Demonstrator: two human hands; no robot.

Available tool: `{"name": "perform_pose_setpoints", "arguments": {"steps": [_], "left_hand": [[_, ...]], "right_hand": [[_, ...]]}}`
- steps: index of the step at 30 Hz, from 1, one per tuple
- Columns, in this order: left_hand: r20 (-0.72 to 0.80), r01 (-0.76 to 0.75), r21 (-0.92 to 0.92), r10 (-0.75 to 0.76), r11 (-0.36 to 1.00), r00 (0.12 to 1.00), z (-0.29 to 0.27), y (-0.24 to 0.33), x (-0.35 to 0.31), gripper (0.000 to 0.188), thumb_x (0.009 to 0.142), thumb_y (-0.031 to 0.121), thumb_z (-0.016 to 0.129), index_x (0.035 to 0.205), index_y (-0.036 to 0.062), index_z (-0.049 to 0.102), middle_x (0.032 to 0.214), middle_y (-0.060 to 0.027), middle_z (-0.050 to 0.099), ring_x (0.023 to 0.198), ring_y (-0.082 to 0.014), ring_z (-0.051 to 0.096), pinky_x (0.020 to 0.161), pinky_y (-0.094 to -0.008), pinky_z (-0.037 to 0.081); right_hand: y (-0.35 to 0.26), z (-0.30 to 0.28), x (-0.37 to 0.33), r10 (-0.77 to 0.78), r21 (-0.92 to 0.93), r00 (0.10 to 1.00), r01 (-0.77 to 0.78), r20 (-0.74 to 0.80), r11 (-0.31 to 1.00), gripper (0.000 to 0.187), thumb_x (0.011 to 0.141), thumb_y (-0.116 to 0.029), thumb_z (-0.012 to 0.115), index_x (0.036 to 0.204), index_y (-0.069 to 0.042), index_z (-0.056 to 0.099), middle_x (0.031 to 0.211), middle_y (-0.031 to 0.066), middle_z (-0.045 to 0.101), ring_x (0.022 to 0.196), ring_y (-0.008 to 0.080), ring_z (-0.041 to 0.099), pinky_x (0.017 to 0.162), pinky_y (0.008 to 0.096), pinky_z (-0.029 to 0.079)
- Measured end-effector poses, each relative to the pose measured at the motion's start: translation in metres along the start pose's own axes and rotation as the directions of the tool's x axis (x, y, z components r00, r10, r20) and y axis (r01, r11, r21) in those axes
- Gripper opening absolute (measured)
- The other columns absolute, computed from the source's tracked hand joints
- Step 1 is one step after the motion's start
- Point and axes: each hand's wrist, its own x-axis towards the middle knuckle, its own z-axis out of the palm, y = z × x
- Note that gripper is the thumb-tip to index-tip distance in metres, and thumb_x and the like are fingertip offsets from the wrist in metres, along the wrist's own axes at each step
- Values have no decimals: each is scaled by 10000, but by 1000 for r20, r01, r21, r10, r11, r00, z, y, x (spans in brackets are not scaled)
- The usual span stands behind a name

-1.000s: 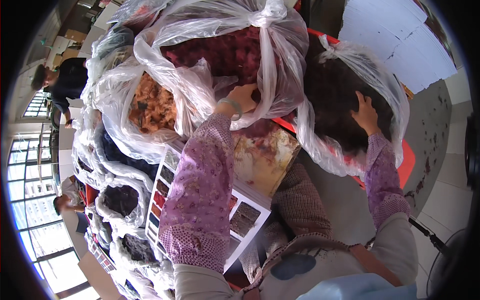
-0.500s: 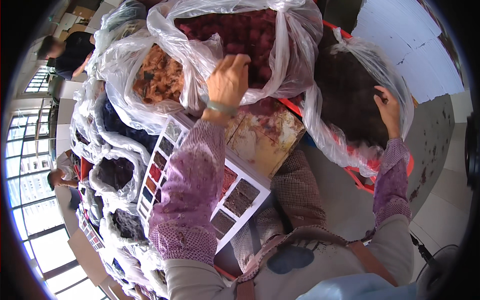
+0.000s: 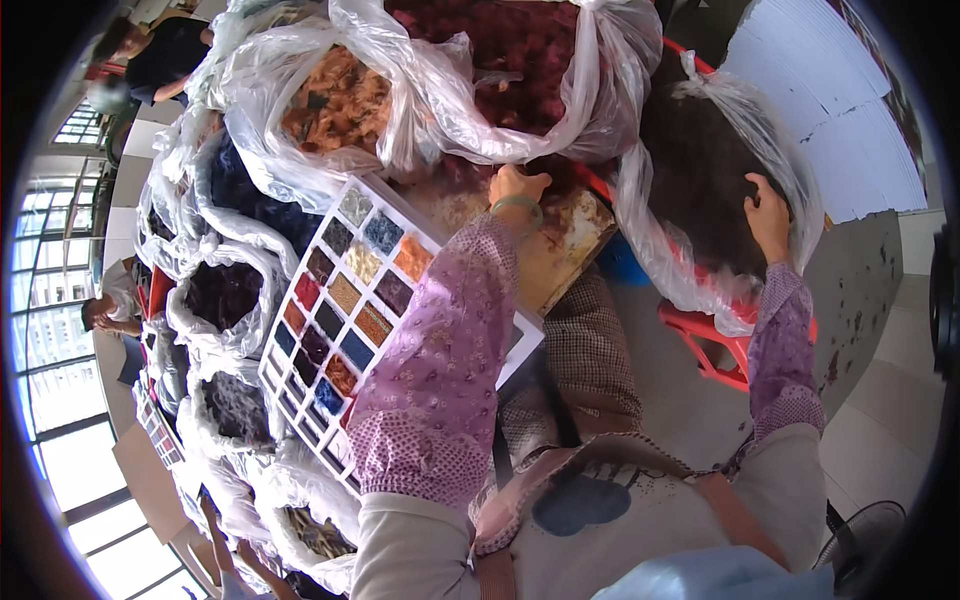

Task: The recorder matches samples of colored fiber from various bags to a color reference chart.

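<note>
My left hand (image 3: 518, 187) is over a stained, tan board-like block (image 3: 565, 250), with its fingers curled down by dark red fluff at the block's far end. What those fingers hold, if anything, is hidden. My right hand (image 3: 770, 222) hovers at the right side of a plastic-lined bag of dark brown fibre (image 3: 700, 170), its fingers bent and apart and nothing seen in them. Under my left forearm lies a white sample board (image 3: 345, 290) with rows of coloured fibre swatches. Beyond my left hand stands a bag of dark red fibre (image 3: 520, 95).
Clear plastic bags of orange fibre (image 3: 340, 105), navy fibre (image 3: 250, 215) and other dark fibre line the left. A red plastic stool (image 3: 715, 350) stands beneath the brown bag. White sheets (image 3: 810, 90) lie far right. Other people, one in black (image 3: 165, 60), are at the left.
My left hand has come down and toward me from the dark red bag to the stained block. More of the swatch board shows. My right hand has barely moved.
</note>
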Motion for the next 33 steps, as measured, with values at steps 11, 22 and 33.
{"name": "perform_pose_setpoints", "arguments": {"steps": [11,22,33], "left_hand": [[-100,-416,684,641,600,761,-91,2,-50,367,651,102,571,999,92,454,822,-117,597,860,-310,554,698,-463,430],[5,-609,674,821,419,570,-96,-10,-30,388,615,76,593,988,162,533,749,-46,610,871,-222,535,801,-384,343],[-111,-721,494,857,486,503,-92,8,-50,225,597,133,628,821,122,628,745,-79,629,817,-270,536,752,-373,429]], "right_hand": [[-3,-3,-1,-217,-69,976,215,-22,974,348,709,-18,536,1046,-99,521,979,136,593,907,328,558,755,387,437],[-32,-12,19,-327,-130,937,311,-120,941,298,729,-60,525,1021,-115,546,943,127,594,863,341,550,712,395,448],[-101,-3,-8,-80,220,921,174,-380,960,250,693,-29,535,928,-100,586,744,74,568,611,201,540,570,310,435]]}}
